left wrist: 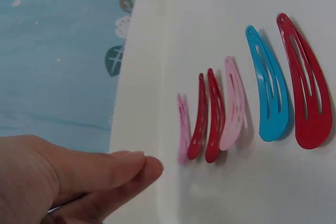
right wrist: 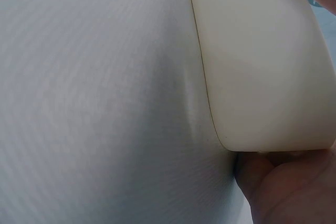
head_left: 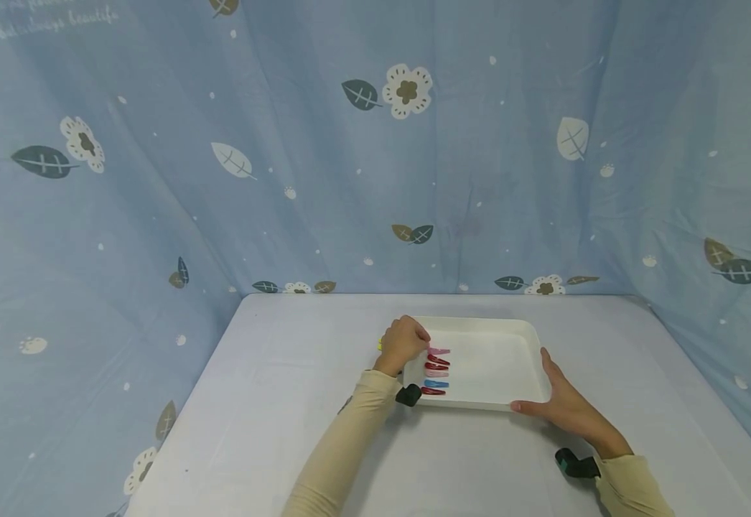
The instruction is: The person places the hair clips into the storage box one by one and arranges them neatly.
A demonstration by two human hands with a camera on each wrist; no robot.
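Note:
A white tray lies on the table with a column of snap hair clips along its left side. From the far end come a pink clip, two red clips, a light pink clip, a blue clip and a larger red clip. My left hand is over the tray's left edge, thumb and finger extended with tips together beside the far pink clip; nothing shows between them. At the near right corner my right hand holds the tray, thumb on the front wall and fingers along the right side.
Something yellow peeks out left of my left hand, mostly hidden. A small dark item shows beside the left sleeve. White cloth covers the table, and a blue patterned curtain hangs behind it. Dark wrist mounts sit below both hands.

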